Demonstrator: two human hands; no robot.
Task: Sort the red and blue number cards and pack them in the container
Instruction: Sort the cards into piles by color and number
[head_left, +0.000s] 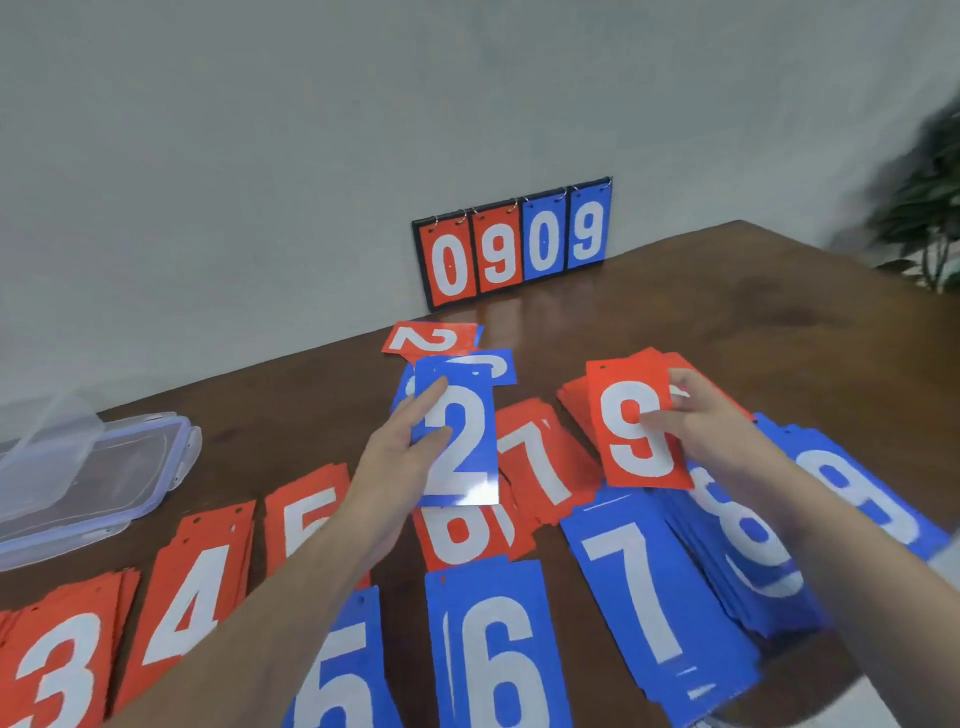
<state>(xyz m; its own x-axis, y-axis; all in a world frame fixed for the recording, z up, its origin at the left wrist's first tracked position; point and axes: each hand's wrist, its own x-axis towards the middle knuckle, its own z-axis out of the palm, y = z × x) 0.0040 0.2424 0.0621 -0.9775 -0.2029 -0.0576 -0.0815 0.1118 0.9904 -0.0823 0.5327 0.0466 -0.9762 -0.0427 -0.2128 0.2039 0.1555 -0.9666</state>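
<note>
The left hand (402, 457) pinches one blue 2 card (460, 441) by its edge; the right hand (711, 421) grips one red 9 card (636, 426). Between them lies a red 7 pile (545, 467). Nearer than the hands, five red piles and five blue ones fan out, as best I can count. Left of the left hand sits one clear container (104, 467), its lid possibly loose.
</note>
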